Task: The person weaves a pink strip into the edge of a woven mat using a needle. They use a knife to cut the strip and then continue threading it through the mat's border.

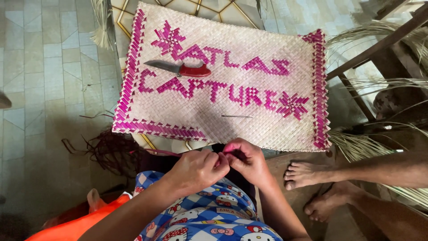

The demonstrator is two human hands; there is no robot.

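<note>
Head view: both hands (pixel 223 163) pinch a mostly hidden pink strip (pixel 229 152) at the woven mat's (pixel 232 129) edge.

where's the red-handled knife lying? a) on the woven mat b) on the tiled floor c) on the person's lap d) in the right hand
A: the knife lies flat on the woven mat, among its pink pattern, well apart from the left hand and right hand, which are pinched together at the mat's near edge.
</note>
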